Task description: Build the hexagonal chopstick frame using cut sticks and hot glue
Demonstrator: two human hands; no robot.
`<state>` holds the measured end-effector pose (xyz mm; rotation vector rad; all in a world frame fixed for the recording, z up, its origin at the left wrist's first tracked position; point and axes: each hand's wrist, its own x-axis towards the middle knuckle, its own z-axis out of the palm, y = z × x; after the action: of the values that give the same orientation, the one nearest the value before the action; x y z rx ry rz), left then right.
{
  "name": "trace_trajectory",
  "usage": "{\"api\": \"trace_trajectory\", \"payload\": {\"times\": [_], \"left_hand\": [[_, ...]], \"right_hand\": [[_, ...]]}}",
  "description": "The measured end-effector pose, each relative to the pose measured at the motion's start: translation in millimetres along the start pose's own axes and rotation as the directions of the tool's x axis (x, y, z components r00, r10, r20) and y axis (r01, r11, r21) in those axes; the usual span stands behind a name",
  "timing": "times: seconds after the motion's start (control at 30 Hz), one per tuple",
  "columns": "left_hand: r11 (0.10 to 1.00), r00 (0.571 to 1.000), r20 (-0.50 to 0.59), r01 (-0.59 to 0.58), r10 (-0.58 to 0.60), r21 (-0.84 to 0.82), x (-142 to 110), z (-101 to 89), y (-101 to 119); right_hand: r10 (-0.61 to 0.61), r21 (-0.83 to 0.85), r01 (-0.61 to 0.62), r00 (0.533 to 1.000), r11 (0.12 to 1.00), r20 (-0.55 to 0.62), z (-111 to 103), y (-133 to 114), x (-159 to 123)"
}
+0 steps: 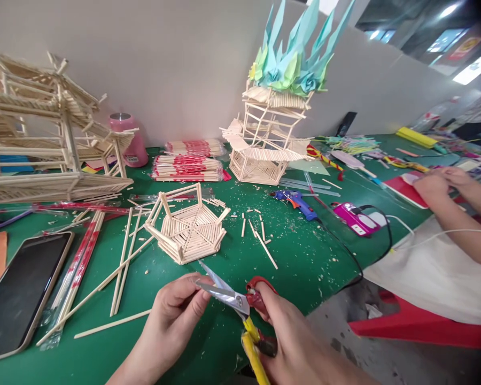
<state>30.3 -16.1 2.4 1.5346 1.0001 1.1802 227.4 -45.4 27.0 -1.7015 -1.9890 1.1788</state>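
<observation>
My right hand (288, 331) grips a pair of scissors (229, 299) with red and yellow handles, their blades parted and pointing up-left. The blade tips reach the fingertips of my left hand (176, 310), whose thumb and forefinger are pinched together. A thin wooden stick (112, 324) runs from the left into this hand; its far end is hidden by the fingers and blades. Just beyond lies a small polygonal tray-like frame of sticks (192, 232) with short uprights on its rim. Short cut stick pieces (263, 235) are scattered right of it.
Stick pavilion model (64, 139) at left; stick tower (264, 144) with paper leaves behind. Stick bundles (188, 168), pink bottle (130, 141) and phone (24, 289) sit around. A blue glue gun (296, 203) trails its cable near a pink power strip (356, 218). Another person's hands (436, 184) are at right.
</observation>
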Motion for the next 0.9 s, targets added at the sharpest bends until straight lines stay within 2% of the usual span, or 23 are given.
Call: {"api": "trace_trajectory", "payload": {"times": [0.1, 0.27, 0.5, 0.77, 0.9], "left_hand": [[1.0, 0.999, -0.034, -0.019, 0.019, 0.006, 0, -1.0, -2], [0.963, 0.977, -0.054, -0.192, 0.205, 0.19, 0, -0.4, 0], [0.878, 0.94, -0.068, -0.285, 0.335, 0.385, -4, 2.9, 5], [0.697, 0.866, -0.028, -0.382, 0.499, 0.607, -11, 3.3, 5], [0.618, 0.833, 0.022, -0.428, 0.553, 0.659, -15, 2.8, 1]], "right_hand": [[0.007, -0.052, -0.008, 1.0, 0.999, -0.007, -1, -1, 1], [0.037, -0.078, -0.039, 0.999, 0.996, -0.032, 2, -5, 0], [0.079, -0.001, -0.079, 0.997, 0.997, -0.011, 9, -10, -5], [0.046, -0.008, -0.046, 0.999, 0.999, 0.01, 7, -15, -6], [0.038, 0.128, -0.046, 0.997, 0.991, 0.065, 7, -14, -5]]}}
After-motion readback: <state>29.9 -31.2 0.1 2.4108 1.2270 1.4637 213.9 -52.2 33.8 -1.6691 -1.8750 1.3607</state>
